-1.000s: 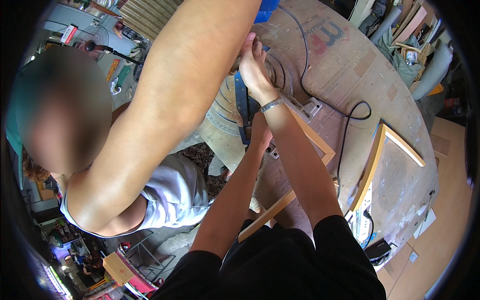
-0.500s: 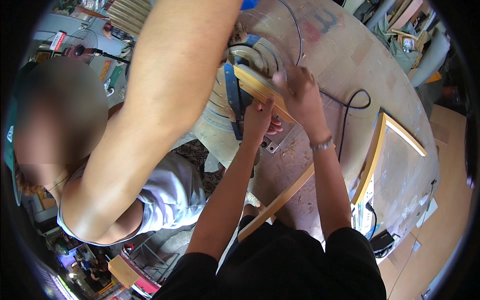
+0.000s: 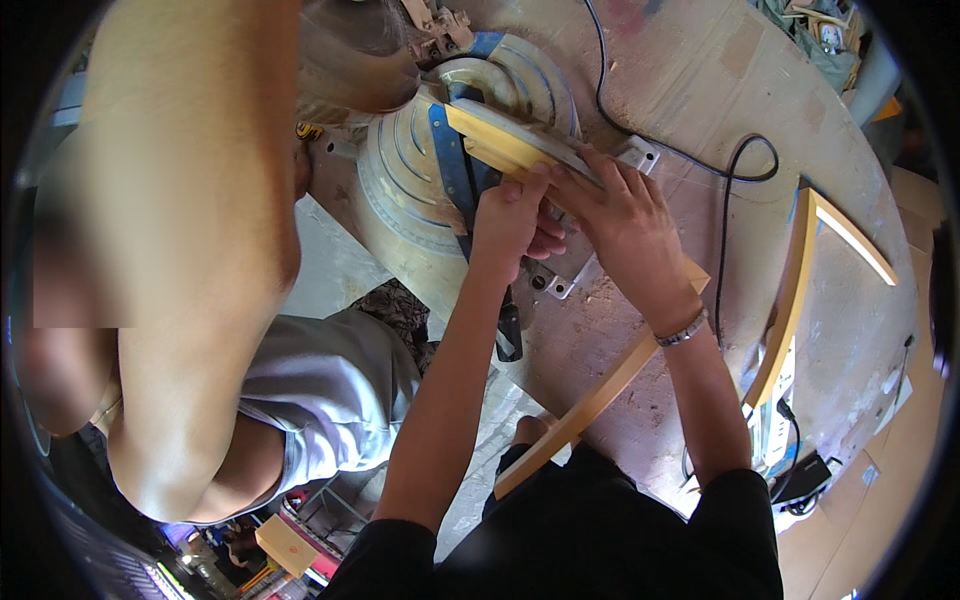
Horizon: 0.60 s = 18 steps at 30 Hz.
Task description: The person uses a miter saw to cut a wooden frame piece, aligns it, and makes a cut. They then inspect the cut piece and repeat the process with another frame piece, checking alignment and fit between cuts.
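A short strip of pale wood (image 3: 488, 143) lies slantwise across the round turntable of a mitre saw (image 3: 400, 195), along its metal fence. My left hand (image 3: 507, 228) is closed on the near side of the strip, thumb on top and other fingers curled below. From the right, my right hand (image 3: 632, 222) is laid over the strip's near end and the fence, its fingers bent around them. The two hands almost touch. Beyond the strip, the saw's rounded head (image 3: 358, 55) is partly hidden by a co-worker's arm (image 3: 195, 210).
A long wooden strip (image 3: 605, 385) runs under my right forearm toward my body. Two joined wooden pieces (image 3: 795, 290) lie on the table's right side. A black cable (image 3: 728, 215) loops nearby, and a power strip (image 3: 778, 420) sits near the right edge. The co-worker stands close at left.
My right hand, blurred before above the strip, now rests on it. The view has shifted, and the co-worker's arm appears farther left, uncovering the saw head. My left hand keeps its grip.
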Motion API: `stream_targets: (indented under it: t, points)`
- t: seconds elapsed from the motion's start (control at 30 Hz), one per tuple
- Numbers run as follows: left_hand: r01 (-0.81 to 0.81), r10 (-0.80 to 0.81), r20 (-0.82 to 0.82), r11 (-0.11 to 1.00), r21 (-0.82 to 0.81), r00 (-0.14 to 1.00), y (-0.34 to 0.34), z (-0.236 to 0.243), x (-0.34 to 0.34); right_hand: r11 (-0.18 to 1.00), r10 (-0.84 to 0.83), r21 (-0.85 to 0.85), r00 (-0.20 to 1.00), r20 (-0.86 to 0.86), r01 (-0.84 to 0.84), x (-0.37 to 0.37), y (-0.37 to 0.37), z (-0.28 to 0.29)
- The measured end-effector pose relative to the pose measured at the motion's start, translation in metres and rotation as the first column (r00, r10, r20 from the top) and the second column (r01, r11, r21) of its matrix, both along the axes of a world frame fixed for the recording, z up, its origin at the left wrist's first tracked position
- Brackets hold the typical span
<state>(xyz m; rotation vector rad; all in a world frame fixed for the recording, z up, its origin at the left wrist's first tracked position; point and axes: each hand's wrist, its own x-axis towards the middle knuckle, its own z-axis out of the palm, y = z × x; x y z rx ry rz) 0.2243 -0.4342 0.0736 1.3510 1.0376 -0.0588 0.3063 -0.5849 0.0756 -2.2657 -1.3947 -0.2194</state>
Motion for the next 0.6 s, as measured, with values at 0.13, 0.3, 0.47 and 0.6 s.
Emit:
stream_targets:
  t: [0.13, 0.3, 0.47, 0.6]
  points:
    - [0.018, -0.018, -0.001, 0.999, 0.041, 1.0, -0.001, 0.003, 0.002, 1.0, -0.016, 0.013, 1.0, -0.005, 0.016, 0.0, 0.0, 0.004]
    - [0.05, -0.049, -0.018, 0.998, 0.036, 0.999, 0.003, 0.006, 0.002, 0.998, -0.058, 0.017, 0.998, 0.005, 0.058, -0.005, 0.003, 0.005]
    - [0.032, -0.032, -0.011, 0.999, 0.039, 0.999, 0.004, 0.002, 0.001, 0.998, -0.058, 0.028, 0.998, 0.029, 0.057, -0.005, 0.004, 0.001]
    - [-0.01, 0.007, 0.029, 0.996, 0.091, 1.0, -0.006, -0.001, 0.001, 0.998, -0.063, 0.018, 0.998, -0.006, 0.064, -0.005, 0.003, 0.001]
